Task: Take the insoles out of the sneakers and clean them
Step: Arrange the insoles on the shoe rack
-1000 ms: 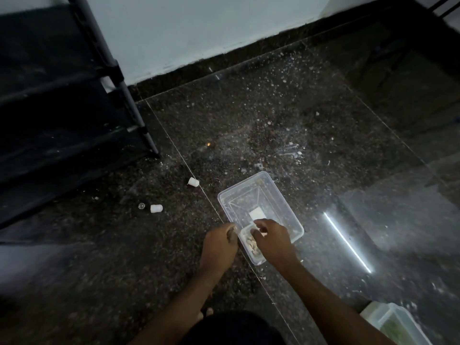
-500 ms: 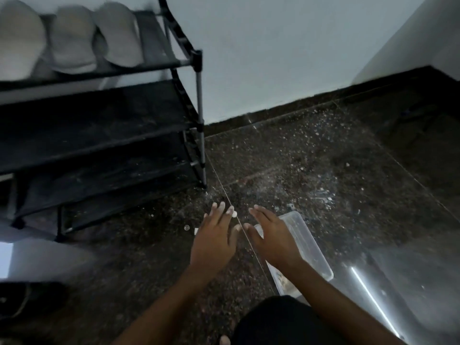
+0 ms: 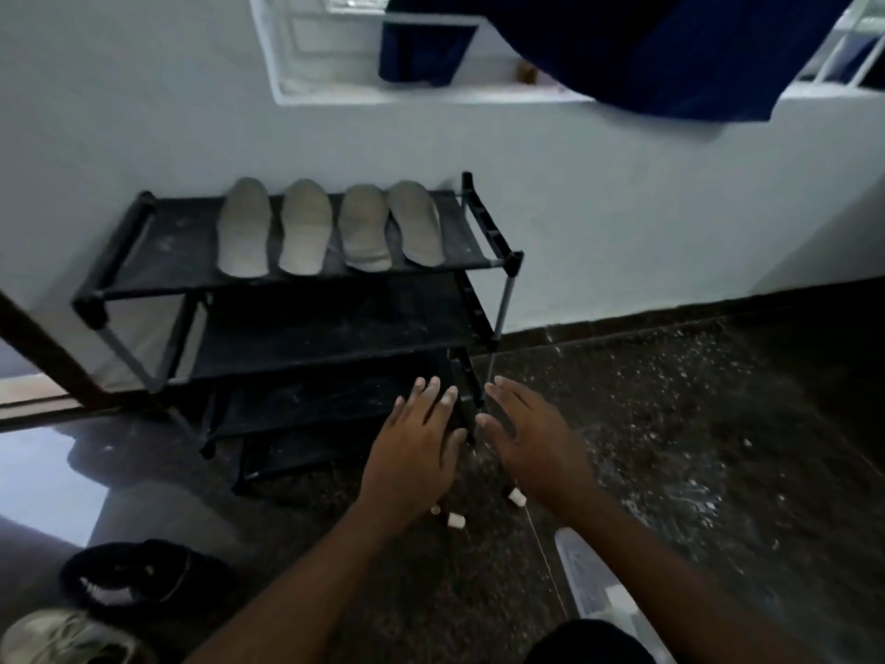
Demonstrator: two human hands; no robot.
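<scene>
**Q:** Where are the insoles here? And can anything be told about the hands?

**A:** Four pale insoles [image 3: 305,226] are laid side by side on the top shelf of the black shoe rack [image 3: 335,328], up at 11 o'clock, against the wall. Nothing is held, tbh. The left hand [image 3: 412,452] and right hand [image 3: 531,438] are stretched out palm-down mid-frame, just beside each other but apart. The left fingers [image 3: 433,395] are kept straight and a bit spread. The right fingers [image 3: 510,395] are straight and closer together. Whether the rack is touched can't be told.

**Q:** And the sneakers?

**A:** Down at 8 o'clock on the dark floor [image 3: 670,448]. A dark sneaker [image 3: 139,582] is seen whole but murky, and a pale sneaker [image 3: 62,639] is cut off by the bottom edge. At 5 o'clock a clear plastic tub [image 3: 582,582] is half hidden behind the right forearm, and its contents can't be made out. Two little white caps [image 3: 456,520] are seen on the floor by the wrists, and a third bit is mostly covered by the left wrist. At 1 o'clock a blue cloth [image 3: 670,50] is cut off by the top edge.
</scene>
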